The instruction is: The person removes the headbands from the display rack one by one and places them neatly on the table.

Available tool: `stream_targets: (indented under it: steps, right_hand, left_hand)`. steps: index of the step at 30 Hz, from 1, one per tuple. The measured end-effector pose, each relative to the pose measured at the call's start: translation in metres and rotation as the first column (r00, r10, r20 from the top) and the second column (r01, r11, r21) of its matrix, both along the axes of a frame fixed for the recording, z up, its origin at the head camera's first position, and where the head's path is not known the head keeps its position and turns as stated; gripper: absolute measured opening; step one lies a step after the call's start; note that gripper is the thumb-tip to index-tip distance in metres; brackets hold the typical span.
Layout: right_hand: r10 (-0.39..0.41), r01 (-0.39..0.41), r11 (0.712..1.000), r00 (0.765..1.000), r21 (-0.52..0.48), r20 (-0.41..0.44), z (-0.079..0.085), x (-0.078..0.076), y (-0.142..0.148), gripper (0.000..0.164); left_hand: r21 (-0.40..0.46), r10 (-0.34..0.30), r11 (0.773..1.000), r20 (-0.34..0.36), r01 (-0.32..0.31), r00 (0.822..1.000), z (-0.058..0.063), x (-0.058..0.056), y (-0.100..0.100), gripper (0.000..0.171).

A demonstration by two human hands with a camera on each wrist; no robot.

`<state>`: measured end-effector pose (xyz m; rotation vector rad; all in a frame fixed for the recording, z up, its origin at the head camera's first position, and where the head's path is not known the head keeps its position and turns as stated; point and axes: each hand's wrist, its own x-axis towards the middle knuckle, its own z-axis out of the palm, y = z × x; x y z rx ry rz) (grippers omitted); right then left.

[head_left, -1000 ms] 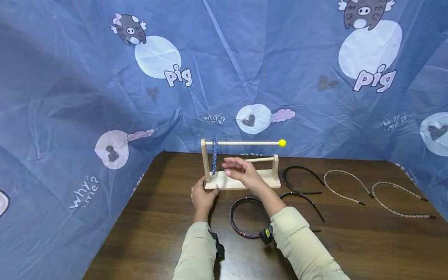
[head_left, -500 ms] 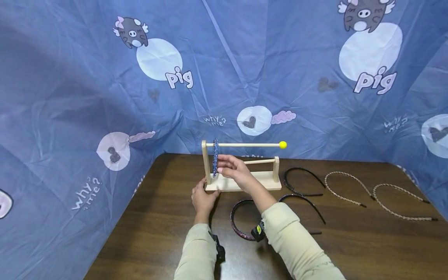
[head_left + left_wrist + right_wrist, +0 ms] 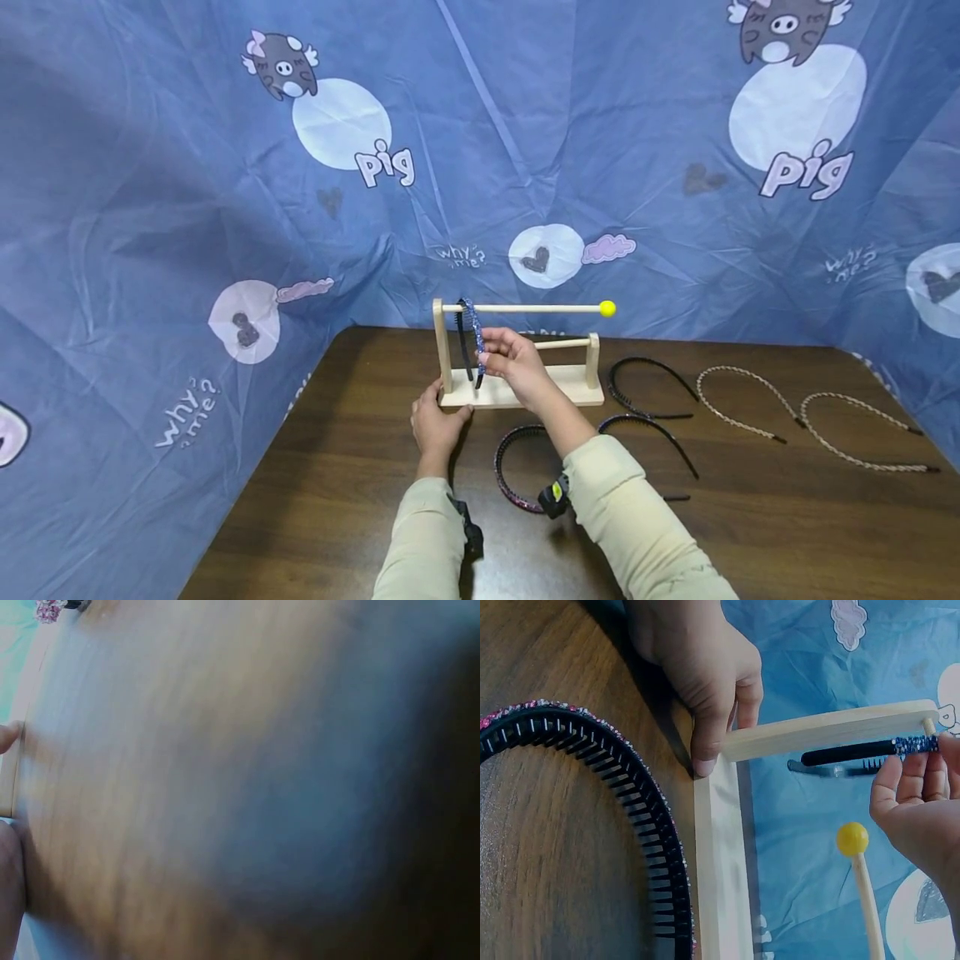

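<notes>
A wooden stand (image 3: 573,385) has a long upper rod with a yellow ball tip (image 3: 607,309) and a lower rod. From the upper rod hangs a blue glittery headband (image 3: 476,327), near the left post. My right hand (image 3: 519,372) pinches one leg of that headband between thumb and fingers; in the right wrist view its black end sticks out past the fingertips. At the base's left corner, my left hand (image 3: 437,425) grips the stand, thumb in front and fingers behind the post. Only bits of the left hand show in the blurred left wrist view.
A pink glittery toothed headband (image 3: 504,479) lies in front of the stand, partly behind my right forearm. Black headbands (image 3: 648,415) and two braided beige headbands (image 3: 738,423) lie to the right on the brown table (image 3: 315,500). A blue printed cloth (image 3: 480,167) hangs behind.
My right hand has come to the blue headband and taken hold of its near leg. The headband has turned and shifted slightly right on the rod. The left hand stays on the stand.
</notes>
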<state>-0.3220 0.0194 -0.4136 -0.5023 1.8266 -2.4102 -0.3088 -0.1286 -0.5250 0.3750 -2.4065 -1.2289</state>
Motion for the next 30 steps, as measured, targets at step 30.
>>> stream_targets:
  steps: [30]
  right_hand:
    - [-0.298,0.264,0.915,0.952,-0.305,-0.071,0.030,0.018,0.049,0.042]
  left_hand:
    - [0.004,0.005,1.000,0.017,-0.005,1.000,0.003,0.001,0.000,0.069]
